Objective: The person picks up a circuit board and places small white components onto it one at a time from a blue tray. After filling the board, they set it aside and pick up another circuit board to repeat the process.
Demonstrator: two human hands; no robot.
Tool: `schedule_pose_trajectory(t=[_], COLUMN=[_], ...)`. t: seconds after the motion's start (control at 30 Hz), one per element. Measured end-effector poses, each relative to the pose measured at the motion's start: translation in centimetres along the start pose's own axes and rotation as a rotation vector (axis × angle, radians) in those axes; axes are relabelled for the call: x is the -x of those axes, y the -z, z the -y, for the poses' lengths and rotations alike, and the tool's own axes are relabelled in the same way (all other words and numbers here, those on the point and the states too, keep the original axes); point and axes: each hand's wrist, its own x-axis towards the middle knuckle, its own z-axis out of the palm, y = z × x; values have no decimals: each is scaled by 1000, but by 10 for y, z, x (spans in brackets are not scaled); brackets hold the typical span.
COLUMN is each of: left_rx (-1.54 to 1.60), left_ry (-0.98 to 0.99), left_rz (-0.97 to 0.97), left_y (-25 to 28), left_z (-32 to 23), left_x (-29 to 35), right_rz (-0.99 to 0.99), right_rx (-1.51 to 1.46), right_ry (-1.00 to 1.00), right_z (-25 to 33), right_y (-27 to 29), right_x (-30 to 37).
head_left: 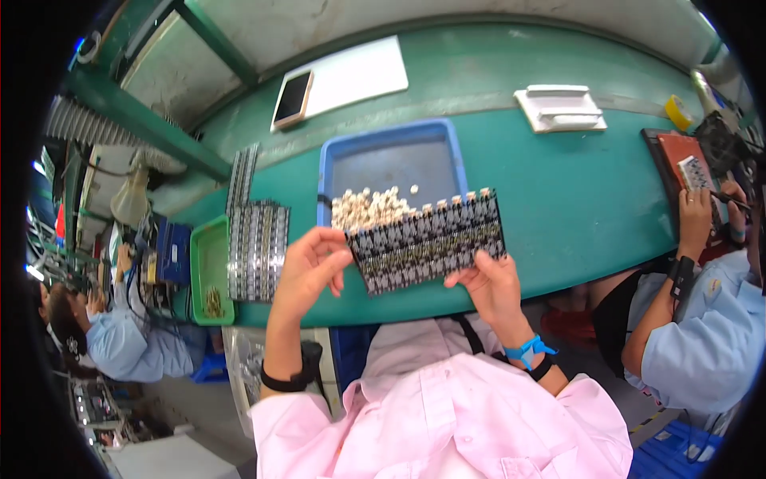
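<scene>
A dark circuit board panel [431,247], patterned with rows of grey parts, is tilted over the front rim of a blue tray [460,160]. Small cream-coloured connectors [456,200] stand along its upper edge. My right hand [491,291] grips the panel at its lower right, thumb on top. At the panel's upper left corner is my left hand [313,267], fingers curled and index fingertip against the corner; whatever lies between those fingers is hidden. A heap of loose cream connectors [363,209] fills the tray's near left part, and a single connector [414,189] lies apart from it.
Left of the tray are stacked panels [259,247] and a green tray [209,263] with small brass-coloured pieces. Behind lie a phone [294,97] on a white sheet [359,72] and a white holder [561,108]. A co-worker's hands [696,209] work at the right; another person [132,339] sits left.
</scene>
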Motion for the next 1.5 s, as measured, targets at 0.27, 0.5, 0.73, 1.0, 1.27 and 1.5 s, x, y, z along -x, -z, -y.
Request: schedule_pose_trajectory(t=[0.27,0.5,0.73,1.0,1.27,1.5], left_rx=[-56,-195,-272,-112,51,100], left_ry=[-274,-429,-537,-448,-325,-358], left_rz=[-13,245,396,538,639,735], left_y=[-18,-58,-79,-125,-157,-162], left_z=[16,25,31,33,43,43], left_x=[0,1,4,9,16,16], right_rz=[-13,-98,-232,-355,-572,-862], right_rx=[26,24,-9,50,398,900], right_ry=[71,412,604,616,842,891], right_z=[18,20,4,15,32,42], right_y=[-6,-4,0,12,22,-2], right_x=[28,88,130,170,210,246])
